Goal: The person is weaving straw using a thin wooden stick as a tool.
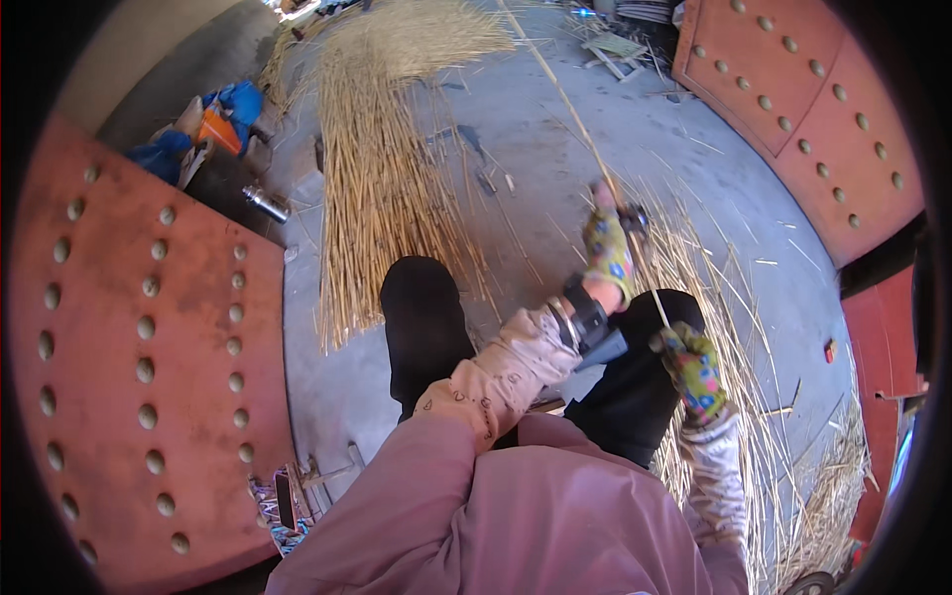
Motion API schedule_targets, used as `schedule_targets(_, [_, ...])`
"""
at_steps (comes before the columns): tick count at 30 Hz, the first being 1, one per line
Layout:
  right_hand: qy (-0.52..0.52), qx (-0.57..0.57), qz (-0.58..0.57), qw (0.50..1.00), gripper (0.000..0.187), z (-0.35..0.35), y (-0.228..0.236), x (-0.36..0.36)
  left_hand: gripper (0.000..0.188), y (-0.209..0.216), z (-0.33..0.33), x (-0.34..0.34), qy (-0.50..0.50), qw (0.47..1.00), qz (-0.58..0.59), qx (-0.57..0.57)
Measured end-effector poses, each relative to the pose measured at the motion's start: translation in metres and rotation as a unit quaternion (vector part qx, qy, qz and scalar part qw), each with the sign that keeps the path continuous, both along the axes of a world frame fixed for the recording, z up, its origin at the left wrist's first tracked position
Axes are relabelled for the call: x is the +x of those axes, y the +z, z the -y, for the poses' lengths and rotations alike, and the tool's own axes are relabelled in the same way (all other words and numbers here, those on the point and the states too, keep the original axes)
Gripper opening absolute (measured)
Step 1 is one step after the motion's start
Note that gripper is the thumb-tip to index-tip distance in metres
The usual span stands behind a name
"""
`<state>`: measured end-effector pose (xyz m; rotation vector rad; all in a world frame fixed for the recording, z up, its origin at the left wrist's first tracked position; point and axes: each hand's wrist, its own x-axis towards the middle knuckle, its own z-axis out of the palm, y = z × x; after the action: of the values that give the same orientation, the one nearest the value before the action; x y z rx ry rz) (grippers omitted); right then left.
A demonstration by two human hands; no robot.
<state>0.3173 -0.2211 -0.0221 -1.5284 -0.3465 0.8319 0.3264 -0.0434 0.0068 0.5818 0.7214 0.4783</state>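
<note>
A long, thin reed stalk [573, 114] slants from the top of the view down to my right knee. My left hand [608, 243], in a flowered glove with bare fingertips, is closed around it partway along. A small dark object [633, 220] sits at the fingers of that hand; its kind is too blurred to make out. Lower down and to the right, my right hand [692, 369], in a matching glove, grips the stalk near its lower end. A pile of loose reeds [739, 397] lies under and beside the right hand.
A thick layer of reeds [367, 188] covers the floor ahead and left. Studded red doors stand at left [109, 367] and right [803, 99]. A metal flask [266, 203] is by the left door. A small wooden stool [615, 52] stands far right.
</note>
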Motion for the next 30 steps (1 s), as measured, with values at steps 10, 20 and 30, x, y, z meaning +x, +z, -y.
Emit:
schedule_targets(10, [-0.070, -0.092, -0.059, 0.992, 0.017, 0.227, -0.092, -0.029, 0.046, 0.009, -0.221, -0.075, 0.195, 0.897, -0.067, 0.391])
schedule_targets(20, [-0.107, -0.283, 0.182, 0.935, 0.028, 0.317, -0.154, 0.021, 0.046, -0.037, -0.330, -0.171, 0.329, 0.925, 0.186, 0.045])
schedule_targets(30, [0.073, -0.656, 0.217, 0.719, 0.042, 0.232, -0.130, 0.150, 0.039, -0.026, -0.276, -0.160, 0.193, 0.977, 0.091, 0.004])
